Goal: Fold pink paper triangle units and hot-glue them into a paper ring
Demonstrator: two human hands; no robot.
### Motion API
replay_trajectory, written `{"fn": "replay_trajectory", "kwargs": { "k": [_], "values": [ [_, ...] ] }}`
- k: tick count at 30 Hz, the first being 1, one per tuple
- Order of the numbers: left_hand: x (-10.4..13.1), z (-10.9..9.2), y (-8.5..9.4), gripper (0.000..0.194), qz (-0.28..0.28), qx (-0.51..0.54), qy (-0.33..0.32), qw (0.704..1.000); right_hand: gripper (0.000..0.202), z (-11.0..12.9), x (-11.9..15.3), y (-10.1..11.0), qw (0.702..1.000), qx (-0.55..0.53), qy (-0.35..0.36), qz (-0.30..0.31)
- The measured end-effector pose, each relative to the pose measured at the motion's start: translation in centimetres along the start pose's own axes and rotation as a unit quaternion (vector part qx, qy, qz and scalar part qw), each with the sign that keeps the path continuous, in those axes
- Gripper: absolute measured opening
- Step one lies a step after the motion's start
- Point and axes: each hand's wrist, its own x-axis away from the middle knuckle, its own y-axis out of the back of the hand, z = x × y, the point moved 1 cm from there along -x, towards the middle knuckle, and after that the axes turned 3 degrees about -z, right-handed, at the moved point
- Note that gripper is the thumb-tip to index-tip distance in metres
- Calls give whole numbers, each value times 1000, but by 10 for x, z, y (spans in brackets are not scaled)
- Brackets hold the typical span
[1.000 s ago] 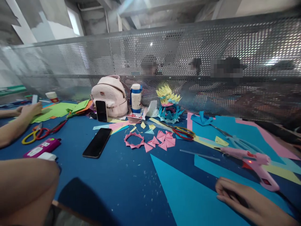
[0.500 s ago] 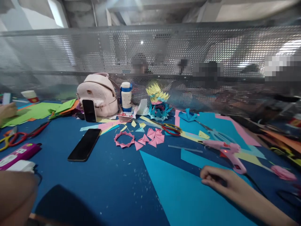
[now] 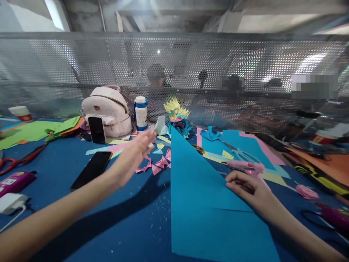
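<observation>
A large sheet of blue paper (image 3: 201,196) with a slanted edge is raised in front of me. My right hand (image 3: 247,187) pinches that slanted edge on the right. To the left of the sheet, my left hand (image 3: 136,156) reaches forward above the table with its fingers stretched out and nothing in them. Beneath and beyond it lie folded pink paper triangles (image 3: 160,163), partly hidden by the hand and the sheet. A pink glue gun (image 3: 247,166) with a lit red light rests just behind my right hand.
A black phone (image 3: 91,171) lies at left, near a pink backpack (image 3: 106,109) and a bottle (image 3: 141,114). Yellow and blue folded paper pieces (image 3: 176,112) stand at the back. Light-blue scissors (image 3: 245,156) lie on paper sheets. Red-handled scissors (image 3: 24,160) are far left.
The blue sheet has been lifted off the table by my right hand, its corner now pointing upward. My left hand has come forward from the lower left, and the view has shifted slightly right.
</observation>
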Motion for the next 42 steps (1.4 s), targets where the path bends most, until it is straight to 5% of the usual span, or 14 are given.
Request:
{"fn": "replay_trajectory", "kwargs": {
  "k": [2, 5, 16, 28, 42],
  "values": [
    [-3, 27, -9, 42, 40, 37, 123, 991, 41, 6, -3, -7, 1000, -20, 5, 16],
    [-8, 56, -19, 48, 64, 35, 181, 981, 42, 14, -7, -20, 997, -50, 8, 59],
    [-23, 79, -17, 53, 29, 31, 185, 982, 57, 2, -17, -71, 980, -115, 3, 161],
    [-36, 58, -12, 43, 66, 0, 98, 993, 59, -8, -8, -68, 981, -85, 21, 176],
    [-46, 39, 3, 28, 26, -77, -6, 997, 58, -12, -8, -69, 970, -104, 9, 219]
  ]
}}
